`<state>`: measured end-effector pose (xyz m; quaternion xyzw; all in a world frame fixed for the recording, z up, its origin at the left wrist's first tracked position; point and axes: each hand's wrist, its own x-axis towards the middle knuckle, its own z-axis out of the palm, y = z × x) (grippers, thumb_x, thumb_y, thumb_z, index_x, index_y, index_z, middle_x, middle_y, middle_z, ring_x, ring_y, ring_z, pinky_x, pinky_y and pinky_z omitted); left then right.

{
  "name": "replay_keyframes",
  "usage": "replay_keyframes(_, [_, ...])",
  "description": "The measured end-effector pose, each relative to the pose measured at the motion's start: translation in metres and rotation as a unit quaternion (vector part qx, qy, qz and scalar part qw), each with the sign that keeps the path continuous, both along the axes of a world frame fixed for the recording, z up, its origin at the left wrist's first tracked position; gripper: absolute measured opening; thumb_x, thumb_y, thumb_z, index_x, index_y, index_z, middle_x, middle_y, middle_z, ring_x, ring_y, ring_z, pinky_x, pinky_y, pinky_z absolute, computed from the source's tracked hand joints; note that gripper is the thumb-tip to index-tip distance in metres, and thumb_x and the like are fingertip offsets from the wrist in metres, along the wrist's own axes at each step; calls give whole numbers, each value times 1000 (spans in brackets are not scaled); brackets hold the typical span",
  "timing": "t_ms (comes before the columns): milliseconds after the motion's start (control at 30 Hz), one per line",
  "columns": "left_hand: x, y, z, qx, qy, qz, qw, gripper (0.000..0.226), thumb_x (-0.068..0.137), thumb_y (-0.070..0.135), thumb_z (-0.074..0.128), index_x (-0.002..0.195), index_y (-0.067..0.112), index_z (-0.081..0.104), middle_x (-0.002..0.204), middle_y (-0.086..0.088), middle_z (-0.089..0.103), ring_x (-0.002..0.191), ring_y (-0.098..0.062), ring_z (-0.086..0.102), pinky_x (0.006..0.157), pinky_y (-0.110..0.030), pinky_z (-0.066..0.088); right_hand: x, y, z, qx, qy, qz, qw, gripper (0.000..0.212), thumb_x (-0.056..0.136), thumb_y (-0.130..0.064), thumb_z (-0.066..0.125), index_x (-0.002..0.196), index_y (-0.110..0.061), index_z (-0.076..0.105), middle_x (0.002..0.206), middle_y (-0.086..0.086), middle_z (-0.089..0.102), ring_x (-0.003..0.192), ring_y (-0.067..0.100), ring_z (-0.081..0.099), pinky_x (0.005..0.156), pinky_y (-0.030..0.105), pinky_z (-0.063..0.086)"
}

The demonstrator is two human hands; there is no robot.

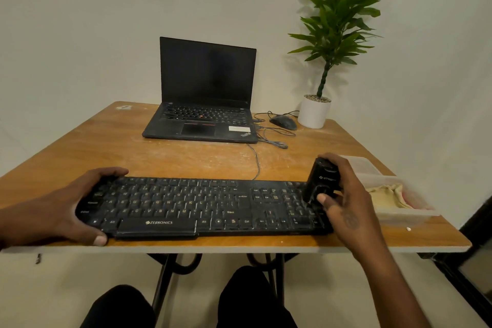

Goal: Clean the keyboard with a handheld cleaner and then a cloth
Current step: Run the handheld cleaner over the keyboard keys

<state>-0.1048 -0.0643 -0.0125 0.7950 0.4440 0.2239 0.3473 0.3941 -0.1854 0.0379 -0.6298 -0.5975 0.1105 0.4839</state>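
Right now your left hand [80,205] grips the left end of the keyboard [202,205], thumb on the near edge, fingers curled over the far edge. Your right hand [346,194] wraps the black cleaner [323,181], grip closed round it, nozzle down on the numpad at 3 o'clock. Keyboard lies along the desk's [159,157] near edge. Cloth [386,196] sits in a clear tray [404,212] just right of your hand. Laptop [205,93] at 12, mouse [283,122] and plant [338,21] at 1.
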Motion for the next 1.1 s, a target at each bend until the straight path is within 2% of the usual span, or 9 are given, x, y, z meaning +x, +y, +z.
replay_keyframes(200, [-2,7,-8,0,21,9,1000,131,30,86,90,147,65,35,154,11,51,137,-19,55,112,-56,48,6,-18,-3,14,46,38,998,79,83,18,57,129,-46,49,113,-28,61,105,-9,59,74,7,49])
replay_keyframes(267, [-5,12,-6,-21,5,8,1000,136,31,71,101,150,58,37,152,10,53,134,-23,58,109,-55,49,6,-6,-1,11,33,18,999,78,84,15,59,127,-50,47,108,-33,60,101,-15,57,71,4,47])
replay_keyframes(367, [-12,21,-7,-58,-18,10,998,134,39,37,111,153,49,40,148,2,57,128,-33,62,104,-58,49,6,16,1,7,3,-9,1000,80,84,9,60,127,-56,43,107,-26,60,98,-7,60,76,21,53])
replay_keyframes(467, [-15,27,-12,-61,-25,13,998,133,42,31,111,153,47,41,149,0,56,127,-35,61,104,-59,48,2,36,6,-9,-13,-20,1000,79,84,7,58,132,-53,40,104,-17,61,95,9,63,84,46,56])
replay_keyframes(667, [-17,32,-20,-81,-57,4,995,136,41,24,112,154,48,40,150,-5,56,129,-40,59,104,-65,44,-12,62,9,-13,-42,8,999,78,83,5,59,134,-51,39,108,-6,65,94,8,62,80,40,57])
replay_keyframes(767, [-15,30,-17,-68,-53,-4,996,135,40,26,112,152,51,40,149,-4,57,127,-39,61,104,-63,46,-24,63,10,-27,-52,69,996,80,84,8,58,133,-53,39,115,-7,64,96,-1,60,70,18,49])
replay_keyframes(833, [-12,25,-13,-61,-43,-2,997,134,40,33,112,152,51,40,147,1,58,125,-33,64,102,-59,50,-22,62,10,-32,-53,78,995,82,85,9,58,132,-56,40,114,-7,63,96,3,62,73,23,54])
replay_keyframes(933, [-8,18,-8,-52,-40,3,998,132,39,44,110,151,53,40,146,8,57,124,-27,65,100,-54,52,-7,57,11,-40,-51,27,998,87,85,12,57,127,-61,39,107,-6,62,93,15,64,80,48,59])
replay_keyframes(1100, [-7,15,-6,-60,-43,1,997,131,40,43,110,150,55,40,147,8,56,126,-29,63,101,-55,51,-15,56,12,-45,-98,-4,994,87,84,10,57,133,-58,35,107,-2,62,93,18,63,77,39,55])
